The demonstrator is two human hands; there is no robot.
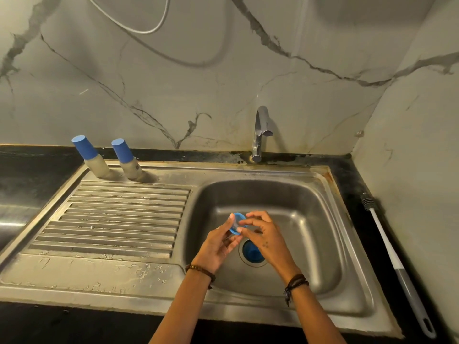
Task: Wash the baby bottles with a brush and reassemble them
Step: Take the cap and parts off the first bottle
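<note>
Steel sink (323,219) holds a blue cap (250,252); both hands' grip (244,225) pinches a blue ring (237,223).

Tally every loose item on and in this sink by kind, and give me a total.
Capped baby bottles standing at the back of the drainboard: 2
Blue screw ring held by both hands over the basin: 1
Blue cap lying on the drain: 1
Bottle brush on the counter to the right: 1
Total: 5
</note>
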